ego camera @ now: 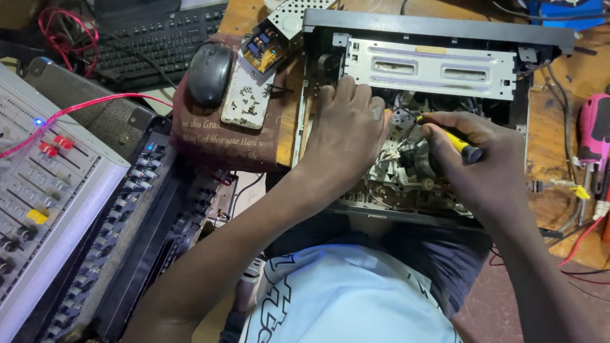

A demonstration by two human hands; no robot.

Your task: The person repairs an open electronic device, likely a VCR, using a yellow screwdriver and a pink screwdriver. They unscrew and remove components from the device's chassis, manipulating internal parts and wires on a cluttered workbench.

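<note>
An opened electronic player (438,38), black-cased with a grey metal bracket across its top, lies on the wooden bench in front of me. My left hand (346,130) rests palm-down inside the chassis, its fingers spread over the mechanism. My right hand (473,159) grips a yellow-and-black screwdriver (462,146), its tip pointing left into the grey metal mechanism (406,174) at the middle of the case. What my left fingertips touch is hidden.
A black mouse (208,73) and a white lid holding several small screws (246,95) sit on a maroon cloth at left. Audio mixers (57,190) fill the left side. A keyboard (152,38) lies behind. A pink tool (594,130) and cables occupy the right edge.
</note>
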